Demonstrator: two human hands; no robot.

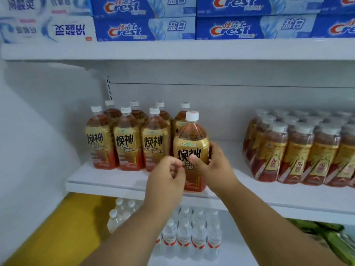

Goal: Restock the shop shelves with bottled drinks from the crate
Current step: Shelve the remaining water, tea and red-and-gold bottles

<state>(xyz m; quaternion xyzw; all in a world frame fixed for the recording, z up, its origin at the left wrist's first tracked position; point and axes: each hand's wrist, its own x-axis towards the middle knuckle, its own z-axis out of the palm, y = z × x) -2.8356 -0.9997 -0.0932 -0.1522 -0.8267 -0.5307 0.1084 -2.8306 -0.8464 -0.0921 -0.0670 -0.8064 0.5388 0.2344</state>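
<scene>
Right hand [213,166] fingers wrap the amber plastic bottle with gold label [191,150] upright at white shelf [107,181] front, left hand [167,175] curled empty beside; suggest sliding it back flush beside the fourth column.

Single head view, close in, facing forward and slightly down at the white middle shelf [119,182]; no second view.

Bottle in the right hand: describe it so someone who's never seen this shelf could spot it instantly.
Find the white middle shelf, under the blue toothpaste boxes. A cluster of amber bottles with gold labels stands at its left end. The held bottle stands just right of that cluster at the shelf's front edge, nearer the camera than the rest, and is the only one with a right hand wrapped around it.
</scene>
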